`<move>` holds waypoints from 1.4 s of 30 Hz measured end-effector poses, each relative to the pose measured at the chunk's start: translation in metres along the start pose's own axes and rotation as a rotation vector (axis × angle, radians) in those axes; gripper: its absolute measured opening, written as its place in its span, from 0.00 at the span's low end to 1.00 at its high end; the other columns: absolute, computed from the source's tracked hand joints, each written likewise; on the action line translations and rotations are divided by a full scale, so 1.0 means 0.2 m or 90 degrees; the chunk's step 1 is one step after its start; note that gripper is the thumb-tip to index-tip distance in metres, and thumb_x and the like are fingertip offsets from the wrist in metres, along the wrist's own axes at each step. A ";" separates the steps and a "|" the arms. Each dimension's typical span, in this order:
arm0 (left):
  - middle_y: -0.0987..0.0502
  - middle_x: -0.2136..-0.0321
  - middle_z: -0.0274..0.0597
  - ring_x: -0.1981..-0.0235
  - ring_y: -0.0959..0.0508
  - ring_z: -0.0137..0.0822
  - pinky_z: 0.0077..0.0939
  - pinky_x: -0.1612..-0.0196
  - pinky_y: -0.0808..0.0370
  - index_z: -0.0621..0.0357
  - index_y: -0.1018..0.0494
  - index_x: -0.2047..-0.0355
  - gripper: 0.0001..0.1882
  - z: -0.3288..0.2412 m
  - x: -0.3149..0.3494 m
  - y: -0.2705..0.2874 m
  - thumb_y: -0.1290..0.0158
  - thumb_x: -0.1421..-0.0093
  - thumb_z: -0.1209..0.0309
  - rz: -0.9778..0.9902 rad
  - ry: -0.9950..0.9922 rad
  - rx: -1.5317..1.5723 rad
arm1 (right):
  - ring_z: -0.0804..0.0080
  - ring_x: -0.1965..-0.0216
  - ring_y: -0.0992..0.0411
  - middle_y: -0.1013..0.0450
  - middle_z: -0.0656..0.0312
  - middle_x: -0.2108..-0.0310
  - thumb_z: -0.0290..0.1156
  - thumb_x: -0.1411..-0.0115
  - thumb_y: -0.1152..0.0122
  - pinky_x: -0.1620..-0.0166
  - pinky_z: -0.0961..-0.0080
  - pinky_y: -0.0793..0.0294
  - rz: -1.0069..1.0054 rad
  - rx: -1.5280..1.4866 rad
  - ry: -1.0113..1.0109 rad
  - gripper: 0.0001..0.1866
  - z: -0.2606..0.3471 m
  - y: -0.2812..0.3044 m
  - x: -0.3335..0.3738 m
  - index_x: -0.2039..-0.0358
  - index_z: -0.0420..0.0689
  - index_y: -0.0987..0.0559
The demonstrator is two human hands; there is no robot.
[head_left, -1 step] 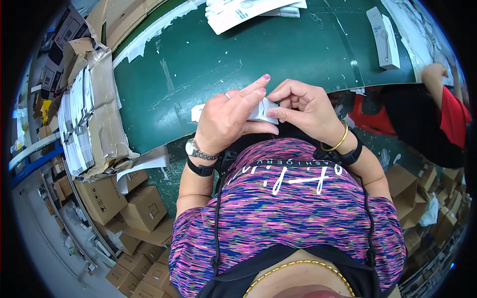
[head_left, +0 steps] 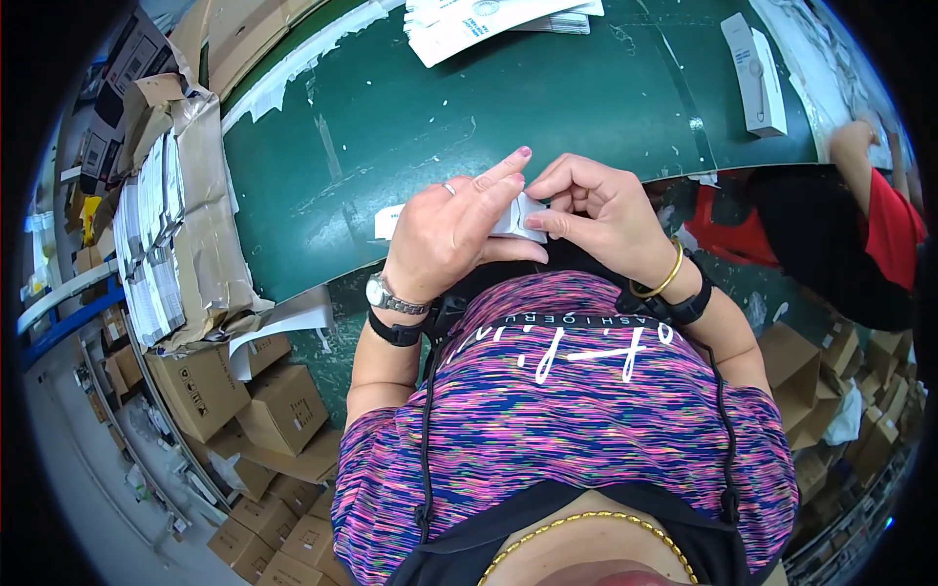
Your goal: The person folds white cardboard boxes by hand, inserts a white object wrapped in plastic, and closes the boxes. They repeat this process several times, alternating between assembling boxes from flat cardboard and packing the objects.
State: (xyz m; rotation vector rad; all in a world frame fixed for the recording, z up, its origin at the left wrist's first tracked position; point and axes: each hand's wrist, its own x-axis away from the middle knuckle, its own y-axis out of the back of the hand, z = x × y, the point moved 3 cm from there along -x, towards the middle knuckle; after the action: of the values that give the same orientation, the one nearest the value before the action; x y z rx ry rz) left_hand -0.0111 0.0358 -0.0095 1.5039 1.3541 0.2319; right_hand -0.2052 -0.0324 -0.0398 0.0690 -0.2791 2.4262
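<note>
Close in front of my body, at the near edge of the green table, I hold a slim white carton lying crosswise. My left hand wraps over its middle, fingers on top and thumb along the near side. The carton's left end sticks out past that palm. At the right end, my right hand pinches the end flap area with thumb and curled fingers. Whether the flap is tucked in is hidden by the fingers.
Flat white cartons lie stacked at the table's far side. One formed white carton sits far right. Bundled flat cartons stand at left beside brown boxes. A person in a red sleeve works at right.
</note>
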 end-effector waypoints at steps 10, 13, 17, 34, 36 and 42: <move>0.18 0.46 0.51 0.61 0.17 0.43 0.33 0.62 0.20 0.60 0.30 0.41 0.49 0.03 -0.02 -0.04 0.26 0.60 0.46 -0.164 -0.027 -0.071 | 0.76 0.54 0.21 0.20 0.56 0.50 0.26 0.31 0.36 0.50 0.80 0.21 -0.004 -0.091 -0.037 0.20 0.00 -0.01 0.01 0.41 0.33 0.21; 0.19 0.47 0.50 0.56 0.17 0.47 0.39 0.56 0.20 0.59 0.31 0.39 0.53 0.01 0.00 -0.07 0.25 0.62 0.45 -0.136 0.024 -0.106 | 0.76 0.54 0.21 0.18 0.56 0.52 0.27 0.30 0.36 0.51 0.79 0.20 -0.015 -0.126 -0.059 0.20 0.02 -0.01 0.00 0.41 0.33 0.21; 0.19 0.48 0.49 0.52 0.19 0.49 0.44 0.49 0.21 0.58 0.31 0.39 0.53 0.00 0.03 -0.10 0.23 0.63 0.48 -0.096 0.102 -0.051 | 0.76 0.56 0.21 0.18 0.57 0.54 0.28 0.31 0.35 0.53 0.79 0.19 -0.031 -0.135 -0.083 0.20 -0.02 0.00 0.00 0.42 0.33 0.20; 0.17 0.48 0.51 0.51 0.16 0.49 0.42 0.48 0.20 0.60 0.26 0.44 0.45 -0.06 -0.01 -0.04 0.21 0.61 0.59 -0.146 0.032 -0.027 | 0.86 0.68 0.24 0.16 0.62 0.62 0.28 0.32 0.33 0.64 0.87 0.22 -0.048 -0.051 0.000 0.18 0.04 -0.06 0.01 0.43 0.39 0.18; 0.17 0.48 0.51 0.51 0.16 0.49 0.42 0.48 0.20 0.60 0.26 0.44 0.44 -0.07 -0.01 -0.04 0.21 0.61 0.59 -0.148 0.028 -0.029 | 0.86 0.68 0.24 0.16 0.63 0.63 0.28 0.32 0.33 0.64 0.87 0.22 -0.048 -0.039 -0.001 0.18 0.04 -0.05 0.01 0.43 0.39 0.18; 0.17 0.48 0.53 0.50 0.16 0.49 0.39 0.47 0.21 0.60 0.26 0.42 0.47 -0.08 0.01 -0.05 0.19 0.63 0.62 -0.151 0.049 -0.032 | 0.87 0.69 0.24 0.16 0.64 0.65 0.29 0.32 0.32 0.65 0.87 0.23 -0.066 -0.024 -0.005 0.18 0.03 -0.07 0.01 0.43 0.41 0.17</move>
State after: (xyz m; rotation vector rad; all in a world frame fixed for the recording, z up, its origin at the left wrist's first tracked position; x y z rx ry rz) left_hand -0.0279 0.0441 -0.0111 1.2899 1.5625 0.1725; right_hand -0.1980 -0.0217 -0.0318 0.0742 -0.3168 2.3168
